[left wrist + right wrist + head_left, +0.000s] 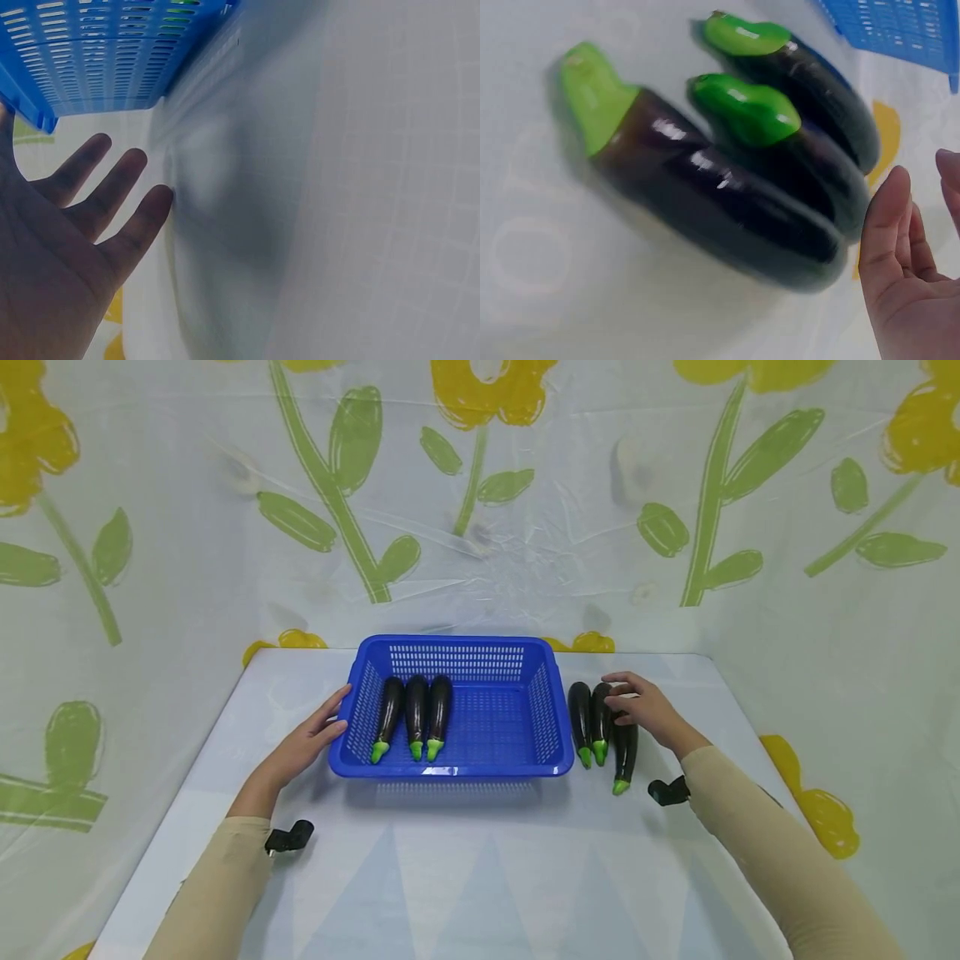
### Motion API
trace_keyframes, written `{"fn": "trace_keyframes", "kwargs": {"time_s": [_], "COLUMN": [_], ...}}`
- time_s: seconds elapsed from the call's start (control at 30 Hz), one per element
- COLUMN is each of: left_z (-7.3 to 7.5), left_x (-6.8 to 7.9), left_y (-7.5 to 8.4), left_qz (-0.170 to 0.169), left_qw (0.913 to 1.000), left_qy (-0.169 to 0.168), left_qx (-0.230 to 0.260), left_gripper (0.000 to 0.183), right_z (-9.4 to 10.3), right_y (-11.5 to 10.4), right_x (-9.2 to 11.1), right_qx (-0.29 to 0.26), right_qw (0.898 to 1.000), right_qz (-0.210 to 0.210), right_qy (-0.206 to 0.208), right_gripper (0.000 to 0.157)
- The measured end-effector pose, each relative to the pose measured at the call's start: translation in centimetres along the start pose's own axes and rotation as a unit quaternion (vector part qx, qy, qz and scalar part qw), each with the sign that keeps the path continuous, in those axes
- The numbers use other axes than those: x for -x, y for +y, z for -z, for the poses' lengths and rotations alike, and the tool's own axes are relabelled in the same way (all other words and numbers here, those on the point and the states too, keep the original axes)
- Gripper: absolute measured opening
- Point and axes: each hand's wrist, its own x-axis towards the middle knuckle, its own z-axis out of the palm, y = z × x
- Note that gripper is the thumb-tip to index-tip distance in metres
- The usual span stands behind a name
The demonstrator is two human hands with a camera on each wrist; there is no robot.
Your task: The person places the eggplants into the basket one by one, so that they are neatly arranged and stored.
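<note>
Three dark eggplants with green stem ends lie side by side in the left half of a blue plastic basket. At the basket's left wall my left hand has its fingers spread, the upper ones at the rim; the left wrist view shows the hand below the slotted basket wall. Right of the basket lie three more eggplants. Over their far ends hovers my right hand, fingers loosely bent with nothing held. In the right wrist view, the hand is beside the nearest eggplant.
Basket and eggplants are on a white table with pale blue triangles. A flower-printed sheet rises behind the table and along both sides. Black devices are strapped at both wrists.
</note>
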Motion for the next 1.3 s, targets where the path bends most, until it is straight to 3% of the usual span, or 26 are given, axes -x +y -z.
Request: {"fn": "trace_keyframes", "kwargs": {"time_s": [0.37,0.7,1.3], "left_z": [0.1,0.0,0.2], "left_x": [-0.3,-0.2,-0.1], "left_y": [-0.3,0.0,0.0], "left_qz": [-0.001,-0.001,-0.006], "left_qw": [1.0,0.9999,1.0], "left_qy": [0.001,0.0,-0.005], "left_qx": [-0.008,-0.011,-0.001], "left_gripper": [0.067,0.067,0.067], "right_z": [1.3,1.6,1.0], "right_y": [1.9,4.0,5.2], "right_x": [1.3,1.8,2.6], "right_qx": [0.043,0.04,0.022], "right_qw": [0.999,0.999,0.998], "right_qz": [-0.012,-0.024,-0.046], "right_qy": [0.015,0.02,-0.026], "right_gripper": [0.052,0.058,0.073]}}
